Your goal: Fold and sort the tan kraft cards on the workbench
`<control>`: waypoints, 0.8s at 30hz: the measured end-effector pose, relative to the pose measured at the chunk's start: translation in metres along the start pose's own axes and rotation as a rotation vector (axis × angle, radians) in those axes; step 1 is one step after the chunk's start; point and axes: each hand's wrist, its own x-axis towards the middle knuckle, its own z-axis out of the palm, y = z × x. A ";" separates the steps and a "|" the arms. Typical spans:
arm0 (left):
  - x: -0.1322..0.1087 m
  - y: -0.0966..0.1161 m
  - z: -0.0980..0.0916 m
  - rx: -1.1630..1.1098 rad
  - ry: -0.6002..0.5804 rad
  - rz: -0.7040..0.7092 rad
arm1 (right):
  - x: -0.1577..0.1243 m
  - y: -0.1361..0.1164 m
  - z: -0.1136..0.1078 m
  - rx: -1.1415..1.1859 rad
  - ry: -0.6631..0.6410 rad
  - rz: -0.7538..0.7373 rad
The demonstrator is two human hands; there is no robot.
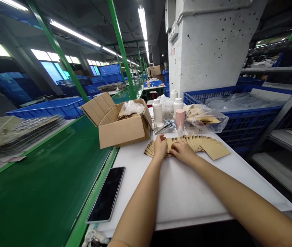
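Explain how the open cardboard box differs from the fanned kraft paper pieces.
The cardboard box is one bulky open container; the fanned kraft paper pieces are many thin flat items. The box sits upright, while the pieces lie overlapping on the white table. Both are brown.

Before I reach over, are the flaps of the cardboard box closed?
No, the cardboard box stands with its flaps open and a clear plastic bag showing inside it.

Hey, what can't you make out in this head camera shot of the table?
Head view:
The middle of the fanned kraft paper pieces, hidden by the left hand and right hand.
The cardboard box's contents, hidden by its wall and a plastic bag.
Small items beside the pink bottle, too small to identify.
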 end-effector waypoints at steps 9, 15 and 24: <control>-0.003 -0.003 -0.001 0.415 -0.258 0.114 | -0.002 -0.001 -0.003 -0.015 -0.012 -0.021; -0.002 -0.002 -0.001 0.352 -0.265 0.136 | -0.001 -0.001 -0.004 -0.015 -0.018 -0.026; -0.007 0.000 -0.001 0.513 -0.274 0.241 | -0.003 -0.001 -0.005 -0.018 -0.018 -0.034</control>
